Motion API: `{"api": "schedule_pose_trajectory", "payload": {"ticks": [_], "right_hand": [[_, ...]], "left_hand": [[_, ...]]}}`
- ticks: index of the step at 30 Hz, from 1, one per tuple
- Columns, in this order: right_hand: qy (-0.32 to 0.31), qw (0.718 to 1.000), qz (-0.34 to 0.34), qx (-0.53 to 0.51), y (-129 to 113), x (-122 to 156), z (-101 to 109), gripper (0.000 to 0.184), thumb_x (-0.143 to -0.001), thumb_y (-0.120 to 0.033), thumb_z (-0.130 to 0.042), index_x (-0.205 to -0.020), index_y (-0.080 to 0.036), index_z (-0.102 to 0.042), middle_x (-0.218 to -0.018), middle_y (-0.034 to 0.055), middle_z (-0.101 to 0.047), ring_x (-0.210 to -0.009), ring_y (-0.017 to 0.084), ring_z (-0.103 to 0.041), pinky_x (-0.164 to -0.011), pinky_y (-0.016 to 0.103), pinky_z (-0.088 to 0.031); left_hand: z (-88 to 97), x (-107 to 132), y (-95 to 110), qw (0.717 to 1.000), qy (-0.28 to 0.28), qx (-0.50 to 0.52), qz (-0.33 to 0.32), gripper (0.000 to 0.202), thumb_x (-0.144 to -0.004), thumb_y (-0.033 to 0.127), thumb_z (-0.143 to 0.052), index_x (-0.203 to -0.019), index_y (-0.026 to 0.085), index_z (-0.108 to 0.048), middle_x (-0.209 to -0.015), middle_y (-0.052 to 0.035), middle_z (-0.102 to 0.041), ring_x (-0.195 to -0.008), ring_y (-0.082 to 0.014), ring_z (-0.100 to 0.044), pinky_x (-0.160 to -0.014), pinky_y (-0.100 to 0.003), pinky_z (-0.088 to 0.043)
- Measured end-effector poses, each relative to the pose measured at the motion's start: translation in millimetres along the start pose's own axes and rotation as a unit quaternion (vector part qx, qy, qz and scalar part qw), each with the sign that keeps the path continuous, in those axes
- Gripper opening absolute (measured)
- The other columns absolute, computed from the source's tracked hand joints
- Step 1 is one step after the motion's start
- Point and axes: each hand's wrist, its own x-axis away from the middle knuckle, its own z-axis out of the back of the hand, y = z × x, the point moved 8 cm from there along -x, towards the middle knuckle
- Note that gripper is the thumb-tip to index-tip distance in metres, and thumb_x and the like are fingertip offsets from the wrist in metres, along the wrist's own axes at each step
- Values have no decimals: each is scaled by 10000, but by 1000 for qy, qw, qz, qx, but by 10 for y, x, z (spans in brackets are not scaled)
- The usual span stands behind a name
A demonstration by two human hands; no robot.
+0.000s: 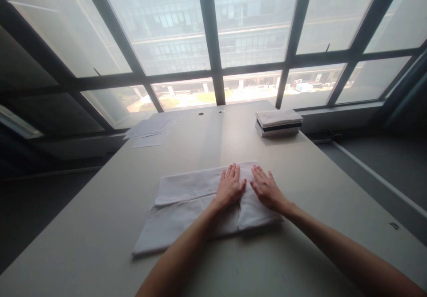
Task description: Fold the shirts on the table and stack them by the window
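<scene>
A white cloth (190,188) lies folded on the table, its long edges turned in toward a seam along the middle. Its right end is folded over onto the rest. My left hand (231,185) rests flat on the cloth just left of that folded end, fingers stretched out and pointing away from me. On the folded end lies my right hand (266,190), palm down with its fingers extended. Neither hand grips the fabric. My left forearm covers part of the cloth's near side.
The white table (110,225) reaches to the large windows. A stack of folded cloths (279,121), white with a dark layer, sits at the far right. Several sheets of paper (148,130) lie far left. Two round holes pierce the far tabletop. A small dark mark (394,225) shows near the right edge.
</scene>
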Motion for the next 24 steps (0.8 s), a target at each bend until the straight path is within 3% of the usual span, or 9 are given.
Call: {"api": "schedule_pose_trajectory", "payload": {"ticks": [5, 24], "right_hand": [[-2, 999, 43, 14, -223, 263, -109, 611, -1039, -410, -301, -1568, -107, -336, -1649, 130, -253, -1545, 247, -168, -1246, 534, -61], [4, 999, 37, 5, -203, 251, -73, 602, -1029, -402, -339, -1560, -121, -363, -1639, 119, -291, -1538, 239, -200, -1254, 502, -99]], "left_hand": [[2, -3, -9, 1000, 2, 3, 0, 665, -1038, 473, -293, -1571, 75, -292, -1646, -177, -258, -1538, -282, -201, -1233, -494, -199], [25, -2, -15, 1000, 4, 17, 4, 655, -1032, 464, -311, -1560, 77, -328, -1637, -169, -290, -1531, -277, -226, -1233, -484, -203]]}}
